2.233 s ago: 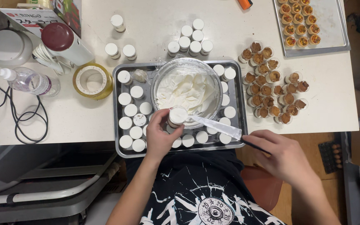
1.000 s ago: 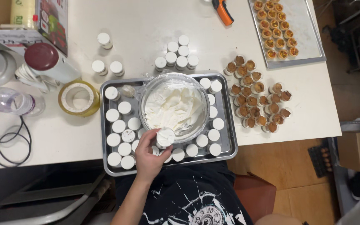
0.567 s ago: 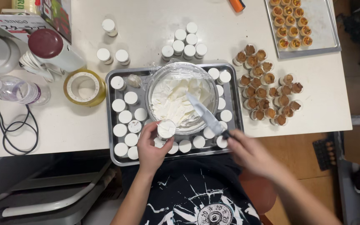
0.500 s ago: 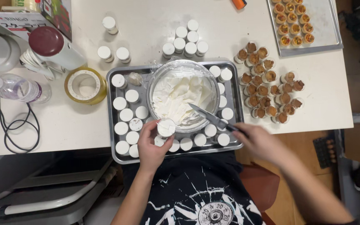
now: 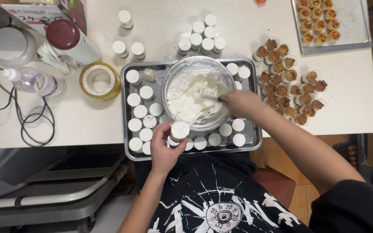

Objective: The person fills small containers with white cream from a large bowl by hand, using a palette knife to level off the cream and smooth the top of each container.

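Left hand (image 5: 164, 149) has its grip closed around one small white cup (image 5: 179, 130), held over the near edge of the metal tray (image 5: 255, 138), just beside the glass bowl (image 5: 169, 77) of white cream (image 5: 186, 99). Keep the cup upright and close to the rim. Right hand (image 5: 242, 103) grips a utensil, mostly hidden, dipped in the cream; take modest loads to limit drips.

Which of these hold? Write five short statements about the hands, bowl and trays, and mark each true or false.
1. The left hand holds a small white-filled cup. True.
2. The right hand rests on the floor. False: it reaches into the glass bowl with a utensil.
3. The bowl holds white cream. True.
4. The bowl sits on the bare table. False: it sits on the metal tray.
5. Brown-topped cups stand right of that tray. True.
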